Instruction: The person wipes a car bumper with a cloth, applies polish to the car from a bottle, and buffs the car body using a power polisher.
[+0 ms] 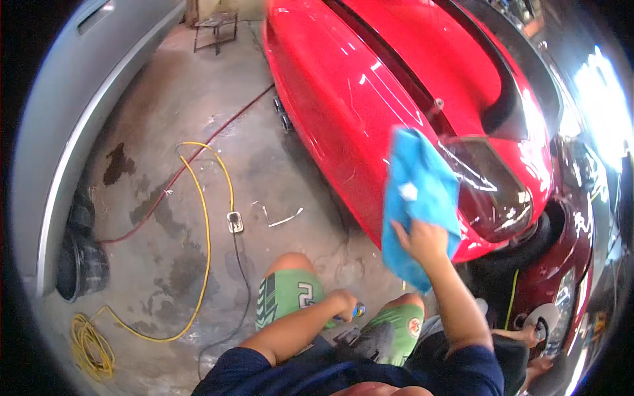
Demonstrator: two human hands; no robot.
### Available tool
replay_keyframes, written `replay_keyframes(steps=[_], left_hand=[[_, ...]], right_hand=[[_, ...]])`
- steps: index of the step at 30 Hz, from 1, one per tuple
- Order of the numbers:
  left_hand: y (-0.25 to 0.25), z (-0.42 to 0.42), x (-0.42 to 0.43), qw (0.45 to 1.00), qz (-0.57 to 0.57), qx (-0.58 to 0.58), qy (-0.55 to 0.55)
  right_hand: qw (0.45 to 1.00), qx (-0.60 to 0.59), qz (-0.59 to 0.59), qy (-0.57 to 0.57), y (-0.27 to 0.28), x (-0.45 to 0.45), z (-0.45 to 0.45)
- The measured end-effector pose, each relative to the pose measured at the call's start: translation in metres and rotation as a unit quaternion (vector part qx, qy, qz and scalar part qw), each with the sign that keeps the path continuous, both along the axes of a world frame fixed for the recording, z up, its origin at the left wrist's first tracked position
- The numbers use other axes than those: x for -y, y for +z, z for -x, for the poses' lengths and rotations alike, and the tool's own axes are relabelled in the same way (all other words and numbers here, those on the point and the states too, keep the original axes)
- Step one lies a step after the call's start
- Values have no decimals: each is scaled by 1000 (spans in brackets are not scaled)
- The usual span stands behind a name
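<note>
A blue cloth [422, 188] lies spread against the corner of a glossy red car body [330, 99], beside its dark headlight [485, 188]. On the lower part of the cloth rests my right hand [426, 241], its thumb apart from the other fingers, pressing it to the red surface. My left hand [340, 305] is closed around a small blue and yellow object [358, 309], held low between my knees. Most of that object is hidden by the fingers.
A yellow cord [208, 231] runs to a power socket box [235, 222] on the floor; a red hose [175, 178] crosses behind. A grey car [86, 119] stands left, a small metal stool [216, 30] at the back. A co-worker's hand [528, 335] is at the lower right.
</note>
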State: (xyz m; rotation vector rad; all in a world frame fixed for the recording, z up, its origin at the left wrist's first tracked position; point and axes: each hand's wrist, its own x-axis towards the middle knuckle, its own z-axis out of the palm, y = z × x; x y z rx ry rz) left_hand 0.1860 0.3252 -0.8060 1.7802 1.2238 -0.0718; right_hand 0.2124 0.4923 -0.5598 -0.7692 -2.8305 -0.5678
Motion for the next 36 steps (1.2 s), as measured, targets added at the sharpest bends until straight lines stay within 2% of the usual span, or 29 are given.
replay_keyframes(steps=[1, 4, 6, 8, 10, 12, 14, 17, 19, 21, 22, 24, 27, 28, 29, 31, 32, 34, 36], left_hand=[[2, 5, -8, 1000, 1, -1, 10], [7, 7, 4, 1000, 20, -5, 7], [20, 16, 0, 999, 11, -11, 31], [28, 18, 4, 998, 9, -6, 55], [18, 12, 7, 999, 10, -15, 51], [-13, -8, 2, 999, 4, -27, 29], [-14, -10, -2, 1000, 22, -16, 10], [-5, -5, -1, 999, 36, -4, 8], [-14, -10, 1, 1000, 10, 1, 9], [-7, -7, 1, 1000, 18, -5, 17], [-3, -3, 0, 1000, 20, -12, 21], [3, 0, 2, 999, 13, -19, 38], [9, 5, 3, 998, 17, -29, 45], [10, 3, 4, 999, 21, -30, 41], [10, 0, 5, 999, 21, -36, 30], [12, -6, 1, 999, 16, -49, 7], [10, -11, -1, 999, 17, -48, 5], [1, -21, -3, 999, 19, -51, 0], [6, -20, -4, 998, 41, -53, 0]], right_hand=[[998, -46, 46, -1, 16, 8, -13], [998, -61, 6, 15, 26, -5, 14], [997, -50, -14, 60, 42, -33, 79], [996, -43, 16, 79, 44, -81, 153], [986, 18, 164, 22, 66, -104, 226], [992, -58, 66, 86, 50, -128, 264], [987, -94, 12, 127, 50, -112, 246], [992, -30, 119, -3, 50, -73, 142], [994, -104, 0, 35, 37, -61, 63], [994, -104, 17, -15, 50, -32, 19], [995, -96, -12, -16, 50, -27, 9], [993, -105, -58, -8, 48, -24, 6], [993, -115, 27, 27, 40, -55, 46], [991, -113, -8, 68, 35, -68, 64], [994, -92, 16, 62, 42, -69, 84], [989, -102, -18, 101, 36, -76, 113], [992, -102, -35, 71, 30, -63, 121], [998, 24, 53, 16, 15, -35, 111], [979, 93, -103, 150, -64, -33, 49]])
